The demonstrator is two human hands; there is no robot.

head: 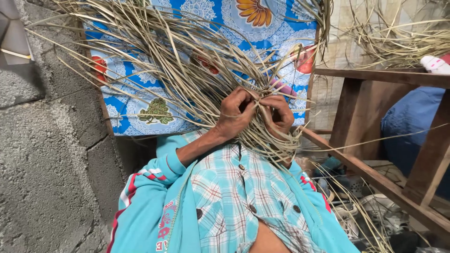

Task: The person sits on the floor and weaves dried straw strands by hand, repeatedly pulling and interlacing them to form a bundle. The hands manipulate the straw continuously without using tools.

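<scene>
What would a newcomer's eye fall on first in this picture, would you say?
First, the big fan of dry straw strips spreading across the top and middle. At its base the left hand and right hand pinch the strips together. Behind lies a bright blue flowered cloth, with a wooden frame at right.
</scene>
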